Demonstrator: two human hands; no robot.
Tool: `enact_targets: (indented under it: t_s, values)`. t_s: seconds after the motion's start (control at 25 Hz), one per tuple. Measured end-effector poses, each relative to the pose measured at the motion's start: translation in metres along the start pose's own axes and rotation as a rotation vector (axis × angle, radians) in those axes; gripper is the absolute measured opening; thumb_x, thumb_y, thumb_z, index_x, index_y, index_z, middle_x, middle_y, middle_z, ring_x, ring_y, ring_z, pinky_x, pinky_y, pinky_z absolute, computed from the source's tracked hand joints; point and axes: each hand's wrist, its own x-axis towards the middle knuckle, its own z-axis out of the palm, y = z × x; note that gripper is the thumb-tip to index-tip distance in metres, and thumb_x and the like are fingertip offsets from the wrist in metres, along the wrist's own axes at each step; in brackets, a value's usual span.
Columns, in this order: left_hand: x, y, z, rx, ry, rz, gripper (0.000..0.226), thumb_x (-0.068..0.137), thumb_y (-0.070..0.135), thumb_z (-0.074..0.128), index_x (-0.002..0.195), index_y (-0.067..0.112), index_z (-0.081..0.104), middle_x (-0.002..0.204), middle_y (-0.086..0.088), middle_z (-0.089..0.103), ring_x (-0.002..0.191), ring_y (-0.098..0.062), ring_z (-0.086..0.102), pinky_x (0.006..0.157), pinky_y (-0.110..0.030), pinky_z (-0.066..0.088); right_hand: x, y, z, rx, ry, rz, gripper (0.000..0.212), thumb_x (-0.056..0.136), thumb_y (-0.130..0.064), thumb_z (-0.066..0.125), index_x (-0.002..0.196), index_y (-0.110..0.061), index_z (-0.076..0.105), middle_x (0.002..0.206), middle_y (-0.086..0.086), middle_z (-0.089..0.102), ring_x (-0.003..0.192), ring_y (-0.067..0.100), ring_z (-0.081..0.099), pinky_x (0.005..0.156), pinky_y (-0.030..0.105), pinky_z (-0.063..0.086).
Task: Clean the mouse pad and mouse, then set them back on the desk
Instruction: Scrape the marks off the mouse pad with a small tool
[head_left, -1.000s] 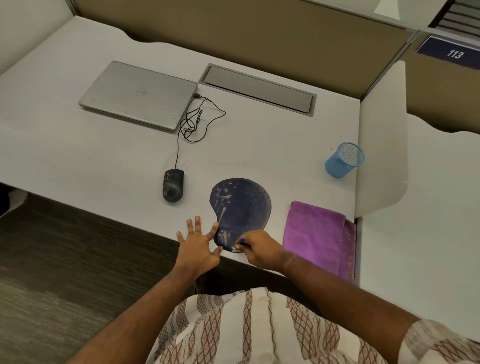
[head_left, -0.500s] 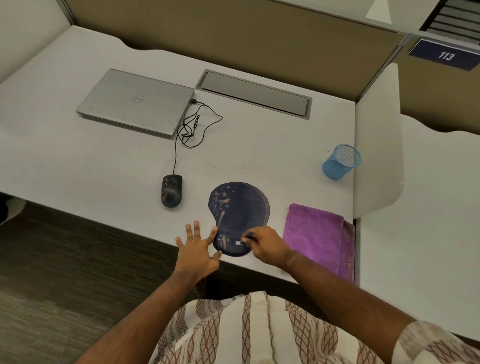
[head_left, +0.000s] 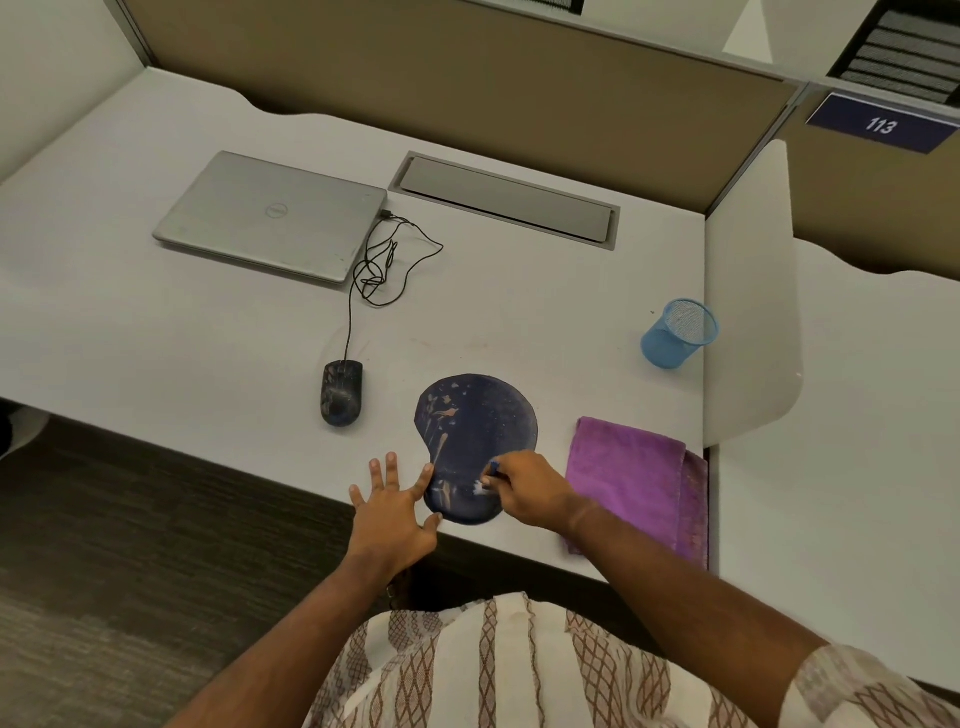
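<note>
A dark blue mouse pad (head_left: 480, 426) with pale smears lies near the front edge of the white desk (head_left: 208, 338). My right hand (head_left: 524, 491) is shut on a small brush (head_left: 485, 480) with a blue handle, its white bristles touching the pad's near end. My left hand (head_left: 392, 512) lies flat with fingers spread, its forefinger and thumb pressing on the pad's left edge. A dusty black wired mouse (head_left: 341, 399) sits on the desk to the left of the pad, untouched.
A folded purple cloth (head_left: 636, 478) lies right of the pad at the desk's corner. A closed silver laptop (head_left: 272, 215) sits at the back left, the mouse cable (head_left: 387, 265) coiled beside it. A blue mesh cup (head_left: 678, 332) stands by the white side divider (head_left: 748, 291).
My right hand has moved the brush a little up the pad's near end, from its front rim. The left hand stays pressed on the pad's edge. The camera view shifted slightly.
</note>
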Motion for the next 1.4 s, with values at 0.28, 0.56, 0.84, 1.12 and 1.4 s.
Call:
enact_targets:
  t_s: [0.28,0.56,0.84,1.12,1.4]
  values:
    - [0.000,0.002,-0.001,0.009,-0.015,-0.004,0.079,0.100,0.063,0.042,0.163,0.041,-0.001,0.169,-0.018,-0.016,0.155,-0.041,-0.018,0.122,-0.066,0.000,-0.001,0.020,-0.017,0.113,0.119,0.045,0.018,0.097,-0.022,0.056,0.097,-0.015,0.072,0.088,-0.001,0.071,0.077,0.012,0.066,0.074,0.028,0.058]
    - [-0.001,0.002,-0.002,0.014,-0.017,-0.013,0.079,0.099,0.064,0.042,0.162,0.042,0.000,0.170,-0.017,-0.016,0.155,-0.040,-0.018,0.122,-0.065,0.000,0.004,0.033,-0.020,-0.140,-0.027,-0.032,0.020,0.096,-0.012,0.050,0.101,-0.017,0.069,0.097,0.001,0.069,0.084,0.016,0.061,0.080,0.031,0.054]
    - [0.000,0.001,0.002,0.006,-0.009,-0.024,0.079,0.099,0.066,0.039,0.162,0.043,-0.003,0.169,-0.015,-0.018,0.154,-0.039,-0.020,0.122,-0.063,-0.004,0.032,0.037,-0.067,0.021,0.175,0.010,0.016,0.093,-0.022,0.062,0.094,-0.015,0.076,0.087,-0.003,0.073,0.074,0.008,0.063,0.069,0.018,0.046]
    - [0.002,0.000,0.003,0.018,-0.014,-0.019,0.079,0.099,0.066,0.040,0.161,0.043,-0.004,0.169,-0.015,-0.019,0.143,-0.034,-0.031,0.121,-0.063,-0.004,0.037,0.062,-0.079,-0.170,0.023,0.056,0.019,0.096,-0.019,0.057,0.101,-0.011,0.073,0.096,0.006,0.072,0.082,0.019,0.063,0.076,0.033,0.050]
    - [0.002,0.001,0.003,0.011,-0.017,-0.015,0.079,0.099,0.065,0.040,0.161,0.043,-0.003,0.169,-0.014,-0.019,0.141,-0.031,-0.033,0.121,-0.063,-0.005,0.057,0.048,-0.080,-0.115,0.104,0.016,0.019,0.094,-0.020,0.058,0.098,-0.009,0.074,0.095,0.008,0.073,0.084,0.023,0.066,0.079,0.035,0.053]
